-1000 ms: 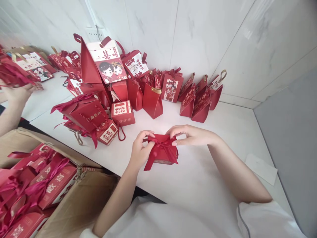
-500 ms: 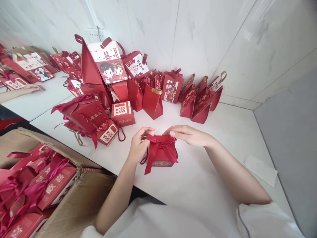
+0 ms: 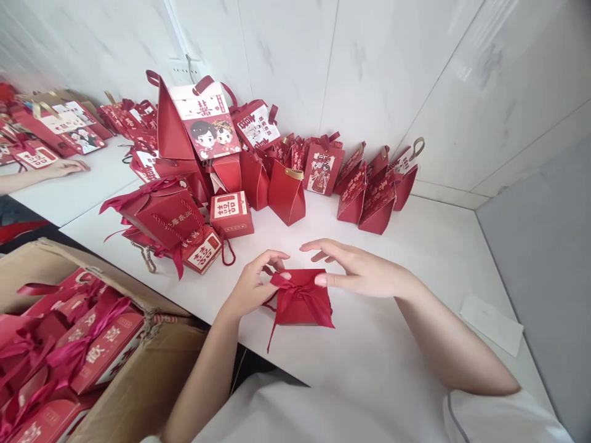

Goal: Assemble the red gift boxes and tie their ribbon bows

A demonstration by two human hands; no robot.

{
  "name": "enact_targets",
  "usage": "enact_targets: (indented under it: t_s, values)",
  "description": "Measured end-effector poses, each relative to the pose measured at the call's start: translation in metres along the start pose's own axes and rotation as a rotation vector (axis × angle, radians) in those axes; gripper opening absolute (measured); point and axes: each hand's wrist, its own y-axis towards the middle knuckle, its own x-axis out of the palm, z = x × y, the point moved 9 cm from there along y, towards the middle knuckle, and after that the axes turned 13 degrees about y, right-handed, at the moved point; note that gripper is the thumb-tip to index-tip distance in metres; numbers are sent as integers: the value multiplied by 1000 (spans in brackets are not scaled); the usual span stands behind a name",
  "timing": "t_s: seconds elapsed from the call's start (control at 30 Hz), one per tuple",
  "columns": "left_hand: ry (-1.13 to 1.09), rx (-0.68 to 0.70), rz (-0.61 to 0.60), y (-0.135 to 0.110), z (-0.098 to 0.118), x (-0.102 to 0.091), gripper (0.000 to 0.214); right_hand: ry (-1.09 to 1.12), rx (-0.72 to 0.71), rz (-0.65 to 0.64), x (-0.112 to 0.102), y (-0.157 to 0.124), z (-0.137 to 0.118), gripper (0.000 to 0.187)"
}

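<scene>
A small red gift box (image 3: 303, 314) with a dark red ribbon bow (image 3: 298, 293) sits on the white table in front of me. My left hand (image 3: 256, 280) grips its upper left corner, thumb against the bow's left loop and fingers curled at the back edge. Its index finger arches above the box. My right hand (image 3: 357, 267) is open over the box's right side, fingers stretched out to the left. The right thumb lies at the bow's right loop; I cannot tell whether it touches.
Several red gift boxes (image 3: 286, 194) line the wall behind. A ribboned box (image 3: 159, 212) stands at left. A cardboard carton (image 3: 138, 363) holding several boxes is at lower left. A white card (image 3: 492, 323) lies at right. Another person's hand (image 3: 69, 167) rests far left.
The gift box has come slightly towards me and shows more of its top. My right hand has lifted its fingers off the box and spread them. My left hand stays at the left corner.
</scene>
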Motion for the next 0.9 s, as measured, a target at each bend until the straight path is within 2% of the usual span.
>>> enact_targets:
  t_s: [0.1, 0.17, 0.27, 0.33, 0.4, 0.53, 0.6, 0.63, 0.73, 0.83, 0.9]
  values:
    - [-80, 52, -127, -15, -2, 0, 49, -126, 125, -52, 8, -14, 6, 75]
    - [-123, 94, -200, -27, 1, 3, 76, -184, 182, -74, 13, -21, 11, 86]
    - [-110, 97, -263, -40, 3, 15, 117, -179, 195, -103, 19, -24, 16, 109]
    - [-86, 59, -247, -42, 2, 22, 118, -124, 154, -111, 22, -21, 16, 114]
    - [-53, 49, -114, -39, 1, 20, 107, -69, 73, -54, 17, -15, 11, 104]
    - [70, 69, 417, -35, 5, -10, 97, -58, -113, 292, -12, -10, -7, 63]
    - [144, 110, 637, -41, 15, -21, 100, -73, -183, 429, -20, -13, -16, 54]
    - [179, 146, 708, -43, 21, -23, 102, -75, -209, 462, -20, -15, -21, 54]
    - [276, 315, 803, -48, 45, -23, 104, -38, -235, 461, -10, -16, -28, 64]
    - [405, 475, 809, -51, 63, -14, 98, -10, -225, 444, -1, -16, -31, 71]
    - [489, 518, 799, -51, 65, -7, 91, -29, -210, 466, 0, -16, -31, 73]
